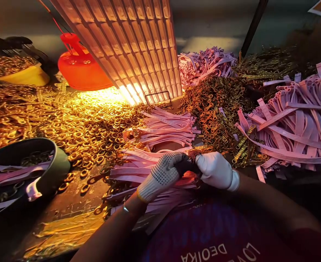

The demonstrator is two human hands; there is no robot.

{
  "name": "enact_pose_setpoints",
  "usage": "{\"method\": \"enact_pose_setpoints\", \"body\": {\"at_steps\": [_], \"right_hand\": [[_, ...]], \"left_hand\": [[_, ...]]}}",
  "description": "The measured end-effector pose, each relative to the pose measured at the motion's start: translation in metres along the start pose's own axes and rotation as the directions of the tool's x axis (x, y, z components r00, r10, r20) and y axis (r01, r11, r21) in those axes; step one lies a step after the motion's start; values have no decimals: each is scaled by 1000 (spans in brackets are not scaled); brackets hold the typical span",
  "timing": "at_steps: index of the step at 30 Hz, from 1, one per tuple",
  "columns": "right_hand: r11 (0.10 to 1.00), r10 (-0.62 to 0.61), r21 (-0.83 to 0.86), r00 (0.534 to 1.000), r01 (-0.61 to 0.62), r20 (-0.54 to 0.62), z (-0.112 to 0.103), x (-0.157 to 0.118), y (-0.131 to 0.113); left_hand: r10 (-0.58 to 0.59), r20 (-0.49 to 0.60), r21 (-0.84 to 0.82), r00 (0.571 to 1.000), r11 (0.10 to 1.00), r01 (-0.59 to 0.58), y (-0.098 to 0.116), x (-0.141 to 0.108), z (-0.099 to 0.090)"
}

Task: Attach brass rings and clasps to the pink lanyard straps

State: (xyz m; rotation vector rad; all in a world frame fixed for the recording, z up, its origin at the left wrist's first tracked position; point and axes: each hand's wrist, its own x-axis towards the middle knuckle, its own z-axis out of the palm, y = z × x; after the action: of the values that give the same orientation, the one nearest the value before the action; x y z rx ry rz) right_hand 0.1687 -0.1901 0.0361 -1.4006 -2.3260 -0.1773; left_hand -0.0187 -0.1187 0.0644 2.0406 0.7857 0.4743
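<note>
My left hand point(168, 170), in a knitted glove with dark dots, is closed near the middle of the view. Against its fingertips is my right hand point(213, 169), in a white glove, its fingers also pressed together. Whatever lies between the fingertips is too small and dark to make out. Beneath and behind the hands lie bundles of pink straps point(165, 133). Gold metal pieces point(215, 109) are heaped just beyond my right hand, and a wide pile of gold rings point(86, 127) spreads beyond my left hand.
A red lamp point(81, 71) hangs at the upper left beside a ribbed panel point(138, 47). At the left stands a dark round container point(60, 160) with straps inside. More pink straps point(299, 120) are piled at the right, others point(206, 63) at the back. A yellow container point(29, 75) holds metal pieces.
</note>
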Motion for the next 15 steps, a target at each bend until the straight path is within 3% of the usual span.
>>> {"method": "enact_pose_setpoints", "body": {"at_steps": [3, 6, 10, 15], "right_hand": [[991, 106, 100, 982, -91, -155, 7, -6, 0], [987, 159, 9, 959, -162, -235, 8, -8, -4], [989, 45, -131, 985, -67, -165, 4, -7, -5], [967, -115, -242, 986, 83, -123, -7, -5, -1]], "left_hand": [[46, -127, 45, 991, 998, -40, 3, 0, 7], [-53, -192, -9, 980, 999, 52, 7, -4, 16], [-137, -158, -42, 978, 990, 132, 3, -10, 23], [-50, -117, 46, 992, 997, 56, -6, -5, 28]]}}
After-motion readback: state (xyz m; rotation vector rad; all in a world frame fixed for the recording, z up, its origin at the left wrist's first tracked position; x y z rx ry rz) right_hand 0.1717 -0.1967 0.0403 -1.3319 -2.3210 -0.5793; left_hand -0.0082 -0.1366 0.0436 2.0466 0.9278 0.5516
